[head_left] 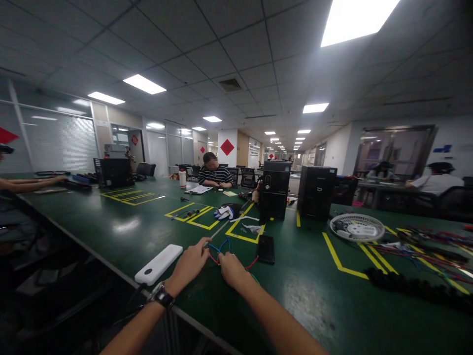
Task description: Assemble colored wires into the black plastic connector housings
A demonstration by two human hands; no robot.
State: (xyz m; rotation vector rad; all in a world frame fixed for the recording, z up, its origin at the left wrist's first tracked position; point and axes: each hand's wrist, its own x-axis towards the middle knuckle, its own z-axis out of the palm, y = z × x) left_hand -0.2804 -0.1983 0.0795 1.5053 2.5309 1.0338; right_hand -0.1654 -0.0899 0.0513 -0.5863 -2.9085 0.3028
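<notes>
My left hand (192, 261), with a watch on its wrist, is closed above the green table, its fingers at the near end of a thin grey strip (218, 231). That strip runs away toward the black computer tower (275, 190). Close beside it, my right hand (231, 268) is closed on coloured wires. A blue wire (228, 241) loops up between the hands, a red wire (253, 264) comes out on the right, and a bit of green wire (255, 279) shows under the right forearm. The wires' ends are hidden by my fingers.
A long white device (158, 265) lies left of my hands, and a black phone (266, 249) to the right. Farther out are blue-white gloves (224, 212), a second tower (317, 192), a white round basket (356, 228) and wire bundles (414, 246). A person sits opposite.
</notes>
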